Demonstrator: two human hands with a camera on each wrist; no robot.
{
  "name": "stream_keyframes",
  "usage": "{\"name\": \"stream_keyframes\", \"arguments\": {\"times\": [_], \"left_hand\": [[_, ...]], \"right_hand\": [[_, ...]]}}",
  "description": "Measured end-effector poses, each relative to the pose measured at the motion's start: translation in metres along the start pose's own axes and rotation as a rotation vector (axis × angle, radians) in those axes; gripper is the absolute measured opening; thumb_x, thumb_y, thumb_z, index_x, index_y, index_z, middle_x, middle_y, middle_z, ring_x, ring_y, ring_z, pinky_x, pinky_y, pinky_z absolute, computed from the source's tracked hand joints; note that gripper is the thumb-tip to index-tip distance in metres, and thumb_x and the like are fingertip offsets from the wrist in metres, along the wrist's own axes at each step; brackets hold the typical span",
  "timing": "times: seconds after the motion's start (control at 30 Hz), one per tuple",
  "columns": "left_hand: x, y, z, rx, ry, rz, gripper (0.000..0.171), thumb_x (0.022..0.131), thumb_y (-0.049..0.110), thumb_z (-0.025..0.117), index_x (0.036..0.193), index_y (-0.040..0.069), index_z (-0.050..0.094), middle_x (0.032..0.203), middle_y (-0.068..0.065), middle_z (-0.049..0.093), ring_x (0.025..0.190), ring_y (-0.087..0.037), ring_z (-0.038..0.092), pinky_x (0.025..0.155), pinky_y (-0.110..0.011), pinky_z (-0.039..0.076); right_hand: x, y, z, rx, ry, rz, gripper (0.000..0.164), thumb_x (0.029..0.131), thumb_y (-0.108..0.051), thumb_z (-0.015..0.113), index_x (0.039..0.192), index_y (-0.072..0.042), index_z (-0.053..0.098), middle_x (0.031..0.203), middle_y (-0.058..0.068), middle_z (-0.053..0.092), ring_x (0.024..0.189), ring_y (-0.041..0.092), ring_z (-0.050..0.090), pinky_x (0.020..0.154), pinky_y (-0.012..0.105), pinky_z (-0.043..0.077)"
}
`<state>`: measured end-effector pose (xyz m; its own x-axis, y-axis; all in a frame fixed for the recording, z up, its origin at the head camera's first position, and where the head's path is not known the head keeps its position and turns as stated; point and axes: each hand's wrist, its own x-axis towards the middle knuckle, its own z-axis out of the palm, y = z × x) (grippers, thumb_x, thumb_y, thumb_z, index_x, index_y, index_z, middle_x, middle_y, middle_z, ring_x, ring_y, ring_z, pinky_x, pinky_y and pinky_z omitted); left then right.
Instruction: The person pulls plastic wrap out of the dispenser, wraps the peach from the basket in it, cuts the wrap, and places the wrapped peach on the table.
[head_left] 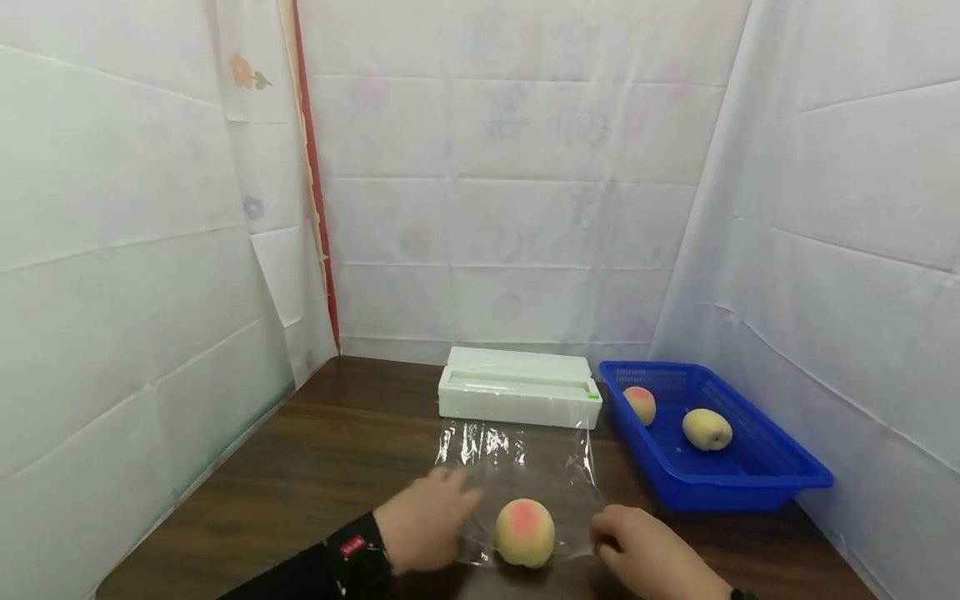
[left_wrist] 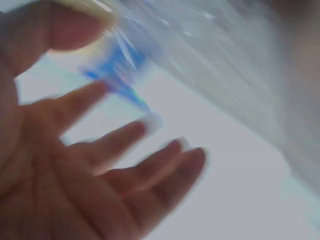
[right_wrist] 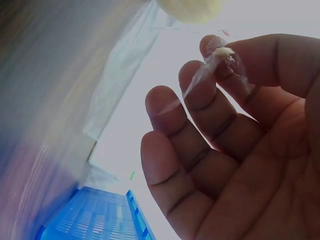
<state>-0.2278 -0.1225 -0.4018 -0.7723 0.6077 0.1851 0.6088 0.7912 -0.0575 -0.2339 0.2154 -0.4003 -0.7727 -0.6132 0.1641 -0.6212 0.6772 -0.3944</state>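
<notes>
Peach (head_left: 524,533) sits low in my head view, on the near part of the tabletop (head_left: 300,483), over the near edge of the clear film (head_left: 491,446); I can't tell whether film runs under it. Clock read from the peach, 12 pointing away.

Right hand (head_left: 652,550) at 3 o'clock: grip narrow, thumb and index fingertip pinching a gathered corner of film, clear in my right wrist view. Left hand (head_left: 431,518) at 9 o'clock, just beside the film's left edge: grip wide, fingers apart. My left wrist view is blurred, film crossing near the thumb; I can't tell if they touch.

12 o'clock: white box (head_left: 517,408), lid (head_left: 519,362) raised behind it, a green mark at its right end. The film stretches from the box toward the peach, glossy and creased.

2 o'clock: blue basket (head_left: 720,493), just beside the box's right end, bounding the right hand's far side. In it, second peach (head_left: 641,404) near the 10 o'clock wall, yellow fruit (head_left: 707,429) near the middle.

Pale sheets (head_left: 510,217) wall me in at 12, with more hanging toward 10 and 2. Black sleeve (head_left: 356,560) on the left arm, coming in from 8.
</notes>
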Motion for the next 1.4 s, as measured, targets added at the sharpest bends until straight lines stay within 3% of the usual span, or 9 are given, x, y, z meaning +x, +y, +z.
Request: {"name": "stream_keyframes", "arguments": {"times": [0.1,0.23,0.37,0.47,0.6,0.77,0.93,1.13,1.4], "left_hand": [[0.017,0.029,-0.001,0.039,0.001,0.170,0.079,0.081,0.037,0.091,0.150,0.039,0.054,0.158,-0.003,0.051,0.137,-0.031,0.058,0.090,-0.043,0.062],[0.035,0.052,0.001,0.225,0.052,0.357,0.055,0.082,0.050,0.090,0.131,0.043,0.065,0.143,0.008,0.058,0.124,-0.019,0.059,0.077,-0.028,0.059],[0.042,0.060,0.007,0.381,0.154,0.382,0.025,0.085,0.034,0.087,0.100,0.042,0.069,0.114,0.011,0.060,0.100,-0.017,0.059,0.062,-0.024,0.054],[0.043,0.062,0.012,0.444,0.207,0.378,0.026,0.086,0.024,0.083,0.102,0.041,0.072,0.107,0.011,0.060,0.095,-0.017,0.061,0.061,-0.023,0.056],[0.041,0.064,0.012,0.484,0.167,0.359,0.036,0.082,0.025,0.087,0.109,0.043,0.074,0.110,0.011,0.062,0.096,-0.014,0.062,0.067,-0.020,0.056],[0.047,0.053,0.006,0.403,0.149,0.398,0.044,0.074,0.029,0.095,0.108,0.049,0.076,0.115,0.014,0.066,0.094,-0.007,0.060,0.076,-0.017,0.052],[0.058,0.038,0.001,0.169,0.105,0.412,0.046,0.082,0.035,0.091,0.126,0.033,0.076,0.128,0.014,0.073,0.110,-0.004,0.069,0.093,-0.017,0.054],[0.058,0.031,-0.006,-0.058,0.064,0.329,0.034,0.085,0.038,0.086,0.118,0.032,0.082,0.116,0.008,0.070,0.092,0.001,0.067,0.078,-0.006,0.049],[0.063,0.028,-0.012,-0.094,0.034,0.312,0.030,0.087,0.032,0.086,0.117,0.029,0.082,0.099,0.012,0.067,0.082,0.007,0.059,0.070,-0.003,0.042]], "right_hand": [[0.000,0.000,0.001,0.017,-0.005,0.001,0.029,0.095,-0.011,0.071,0.075,-0.028,0.059,0.072,-0.019,0.050,0.065,-0.003,0.045,0.060,0.023,0.040],[0.003,-0.002,0.002,0.033,0.002,0.018,0.030,0.095,-0.011,0.069,0.074,-0.028,0.057,0.070,-0.019,0.048,0.063,-0.003,0.044,0.058,0.023,0.039],[0.004,-0.003,0.002,0.017,0.036,0.013,0.032,0.094,-0.010,0.070,0.073,-0.028,0.055,0.069,-0.019,0.045,0.063,-0.004,0.042,0.057,0.022,0.038],[0.003,-0.002,0.002,0.009,0.043,0.026,0.031,0.096,-0.011,0.070,0.074,-0.028,0.057,0.069,-0.019,0.046,0.063,-0.004,0.043,0.058,0.023,0.038],[-0.001,0.002,0.003,0.007,0.060,0.034,0.025,0.096,-0.012,0.073,0.078,-0.026,0.065,0.073,-0.019,0.057,0.066,-0.004,0.047,0.060,0.024,0.042],[-0.001,0.008,0.003,-0.048,0.131,0.014,0.020,0.095,-0.011,0.075,0.084,-0.027,0.073,0.078,-0.020,0.062,0.072,-0.006,0.051,0.066,0.025,0.049],[0.000,0.014,0.001,-0.056,0.119,0.035,0.020,0.096,-0.012,0.075,0.083,-0.027,0.072,0.077,-0.020,0.059,0.072,-0.005,0.049,0.066,0.024,0.047],[-0.001,0.017,0.002,-0.027,0.069,0.071,0.021,0.097,-0.014,0.075,0.080,-0.025,0.069,0.075,-0.018,0.056,0.068,-0.004,0.045,0.063,0.024,0.042],[0.003,0.016,-0.004,0.032,0.003,0.150,0.021,0.098,-0.011,0.071,0.080,-0.021,0.071,0.076,-0.011,0.056,0.065,0.001,0.044,0.061,0.026,0.038]]}}
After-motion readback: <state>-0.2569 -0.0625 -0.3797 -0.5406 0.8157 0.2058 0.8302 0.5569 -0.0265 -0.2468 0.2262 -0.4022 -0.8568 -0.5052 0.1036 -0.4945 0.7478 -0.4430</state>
